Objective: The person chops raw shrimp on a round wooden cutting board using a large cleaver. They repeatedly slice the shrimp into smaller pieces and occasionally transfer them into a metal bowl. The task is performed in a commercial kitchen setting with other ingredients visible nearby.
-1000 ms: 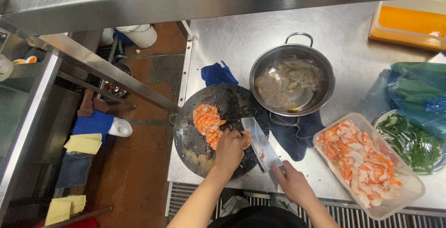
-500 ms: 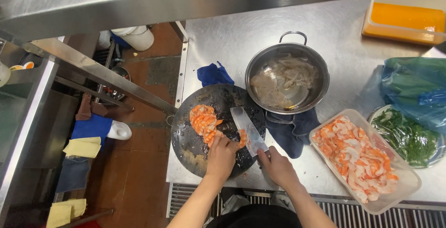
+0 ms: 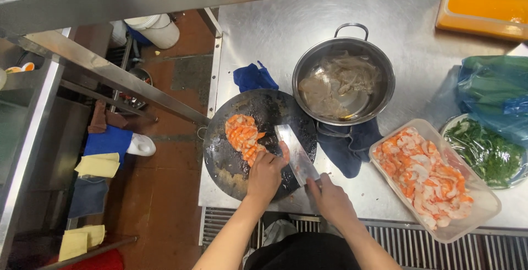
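A round dark cutting board point(image 3: 231, 160) lies at the left edge of the steel table point(image 3: 264, 33), with a blue cloth point(image 3: 252, 76) tucked behind it. A heap of orange shrimp point(image 3: 242, 134) sits on the board. The left hand point(image 3: 265, 172) rests on the board just beside the heap, fingers curled down onto a piece of shrimp. The cleaver point(image 3: 296, 153) lies tilted across the board beside that hand, and the right hand point(image 3: 330, 197) has its fingers closed around the handle. Behind stands a steel pot point(image 3: 344, 80) of pale pieces on a dark cloth point(image 3: 346, 149). Further right are a clear tub of shrimp point(image 3: 429, 176) and a bowl of greens point(image 3: 487, 152).
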